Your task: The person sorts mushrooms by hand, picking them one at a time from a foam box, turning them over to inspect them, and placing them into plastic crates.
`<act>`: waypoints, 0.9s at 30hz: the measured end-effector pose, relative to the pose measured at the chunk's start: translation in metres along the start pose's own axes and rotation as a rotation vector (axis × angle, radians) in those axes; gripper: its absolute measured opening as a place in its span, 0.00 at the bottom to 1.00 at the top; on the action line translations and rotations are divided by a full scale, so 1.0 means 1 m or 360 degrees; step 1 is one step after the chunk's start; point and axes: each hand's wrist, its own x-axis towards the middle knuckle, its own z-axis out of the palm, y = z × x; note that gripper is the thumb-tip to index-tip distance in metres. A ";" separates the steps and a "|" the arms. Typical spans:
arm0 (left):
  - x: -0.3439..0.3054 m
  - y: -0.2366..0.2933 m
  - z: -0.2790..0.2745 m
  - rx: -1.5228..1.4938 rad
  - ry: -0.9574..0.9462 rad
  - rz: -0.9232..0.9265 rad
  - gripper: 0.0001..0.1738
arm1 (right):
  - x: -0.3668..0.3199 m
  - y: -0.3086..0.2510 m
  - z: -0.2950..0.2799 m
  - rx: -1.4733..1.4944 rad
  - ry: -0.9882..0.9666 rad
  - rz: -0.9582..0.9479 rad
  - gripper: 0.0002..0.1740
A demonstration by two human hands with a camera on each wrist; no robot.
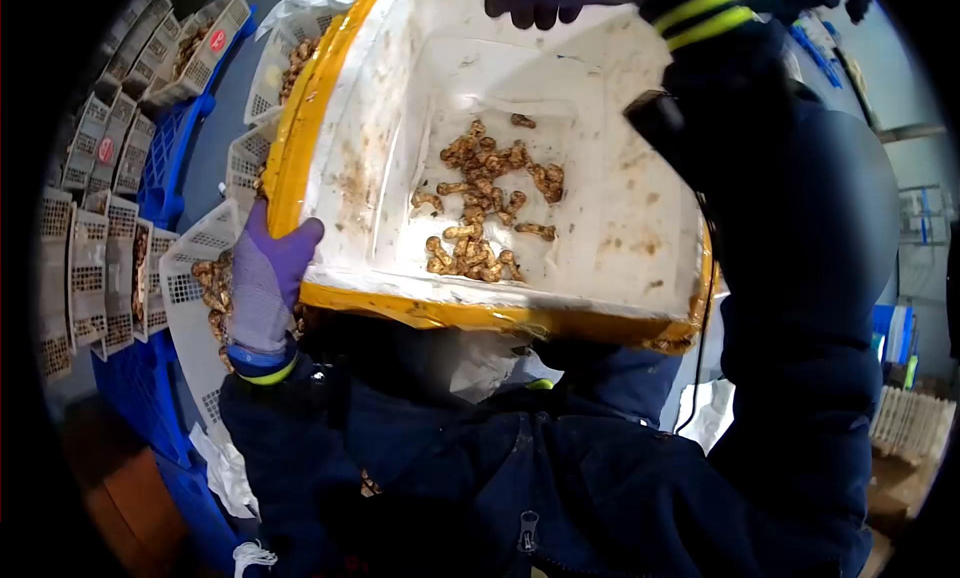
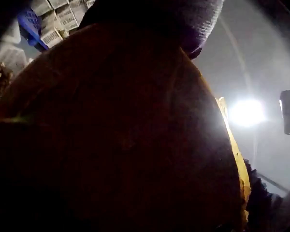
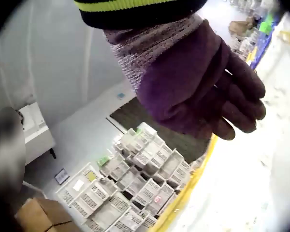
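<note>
A white foam box [image 1: 625,218] with yellow tape round its edges is held tilted in front of the body, its inside facing the head camera. Several brown, knobbly mushrooms [image 1: 485,168] lie on its floor. My left hand [image 1: 268,273], in a purple-coated glove, grips the box's left side near the lower corner, thumb over the rim and fingers hidden behind. In the left wrist view the box's dark outer side fills most of the picture. My right hand [image 3: 193,82], gloved alike, hovers by the far rim with fingers spread and slightly bent, holding nothing.
White perforated crates [image 1: 200,268] stand at the left, some with mushrooms in them. Blue pallets [image 1: 175,153] lie under and beside crates. More stacked crates [image 3: 150,164] and a cardboard box [image 3: 46,215] appear beyond the foam box in the right wrist view.
</note>
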 end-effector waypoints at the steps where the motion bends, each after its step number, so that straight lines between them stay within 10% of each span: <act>1: -0.005 0.006 0.005 0.0097 0.0059 -0.0031 0.22 | 0.007 -0.020 0.020 -0.0518 0.0151 0.0112 0.14; 5: -0.025 -0.011 0.034 0.0275 0.0255 -0.0397 0.26 | 0.151 0.144 0.097 -0.0258 -0.0258 0.0769 0.21; 8: -0.034 -0.002 0.032 0.0254 0.0425 -0.0477 0.33 | 0.157 0.173 0.163 -0.0458 -0.0568 0.0669 0.21; 9: -0.039 0.002 0.024 0.0354 0.0494 -0.0545 0.34 | 0.170 0.204 0.190 -0.1097 -0.0780 -0.0136 0.19; 15: -0.076 -0.038 0.005 0.0381 0.0532 -0.0159 0.43 | 0.123 0.255 0.340 -0.0633 -0.0626 0.0605 0.22; 17: -0.077 -0.015 0.004 0.0775 0.0536 -0.0591 0.45 | 0.107 0.277 0.385 -0.0445 -0.0352 0.0365 0.28; 20: -0.092 -0.035 0.002 0.1358 0.0560 -0.0182 0.37 | 0.129 0.276 0.404 -0.0162 -0.0608 0.0579 0.30; 25: -0.073 -0.007 0.018 0.0754 0.0710 -0.0704 0.46 | 0.196 0.357 0.507 -0.0530 -0.0715 -0.0102 0.16; 27: -0.073 -0.010 0.018 0.0962 0.0631 -0.0618 0.45 | 0.187 0.309 0.491 0.0048 -0.0558 0.0871 0.21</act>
